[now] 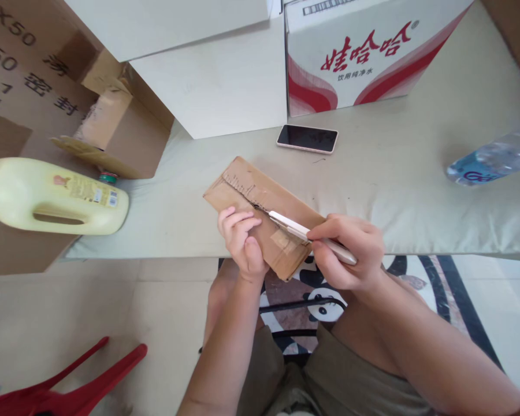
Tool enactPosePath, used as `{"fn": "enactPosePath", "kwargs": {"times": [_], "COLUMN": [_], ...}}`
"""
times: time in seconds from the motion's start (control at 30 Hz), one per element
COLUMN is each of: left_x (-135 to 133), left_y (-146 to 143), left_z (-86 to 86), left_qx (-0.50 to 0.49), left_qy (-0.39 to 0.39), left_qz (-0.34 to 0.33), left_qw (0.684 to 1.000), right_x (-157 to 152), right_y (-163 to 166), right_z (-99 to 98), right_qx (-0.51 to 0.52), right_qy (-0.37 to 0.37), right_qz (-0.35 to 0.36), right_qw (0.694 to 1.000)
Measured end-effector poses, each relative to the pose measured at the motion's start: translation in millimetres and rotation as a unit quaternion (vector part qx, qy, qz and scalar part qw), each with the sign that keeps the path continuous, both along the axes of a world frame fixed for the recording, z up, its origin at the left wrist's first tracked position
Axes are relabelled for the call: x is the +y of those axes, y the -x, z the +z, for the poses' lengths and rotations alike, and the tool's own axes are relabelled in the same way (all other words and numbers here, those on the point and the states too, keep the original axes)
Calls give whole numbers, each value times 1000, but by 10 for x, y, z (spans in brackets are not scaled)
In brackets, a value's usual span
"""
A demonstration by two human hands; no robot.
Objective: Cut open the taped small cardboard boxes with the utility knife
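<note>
A small brown cardboard box (260, 225) is tilted at the near edge of the cloth-covered table, with a ragged dark slit running along its top. My left hand (243, 240) grips the lower left side of the box, fingers curled over its top face. In my right hand (351, 248) is a slim white utility knife (289, 224), pinched between thumb and fingers. Its tip rests at the slit near the middle of the box; the blade itself is too small to make out. A strip of tape (282, 240) shows beside the knife.
Behind the box lies a phone (307, 138), with white cartons (225, 81) and a red-and-white water carton (364, 63) beyond. A plastic bottle (494, 156) lies at right. On the left are a pale yellow jug (91, 199) and an open cardboard box (134, 133).
</note>
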State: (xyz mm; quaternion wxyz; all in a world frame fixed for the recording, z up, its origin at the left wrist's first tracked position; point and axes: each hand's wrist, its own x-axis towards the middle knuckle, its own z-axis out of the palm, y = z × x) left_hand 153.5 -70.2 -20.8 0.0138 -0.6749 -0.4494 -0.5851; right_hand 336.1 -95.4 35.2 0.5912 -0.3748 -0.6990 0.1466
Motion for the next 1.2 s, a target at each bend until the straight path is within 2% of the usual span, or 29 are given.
{"fn": "enactPosePath", "kwargs": {"times": [1.2], "left_x": [3], "left_y": [3], "left_z": [8], "left_qx": [-7], "left_qy": [-4], "left_qz": [-16], "left_qw": [1000], "right_x": [13], "right_y": [-5], "right_z": [14], "right_qx": [-2], "right_qy": [-7], "right_qz": [5], "right_qw": [1000]}}
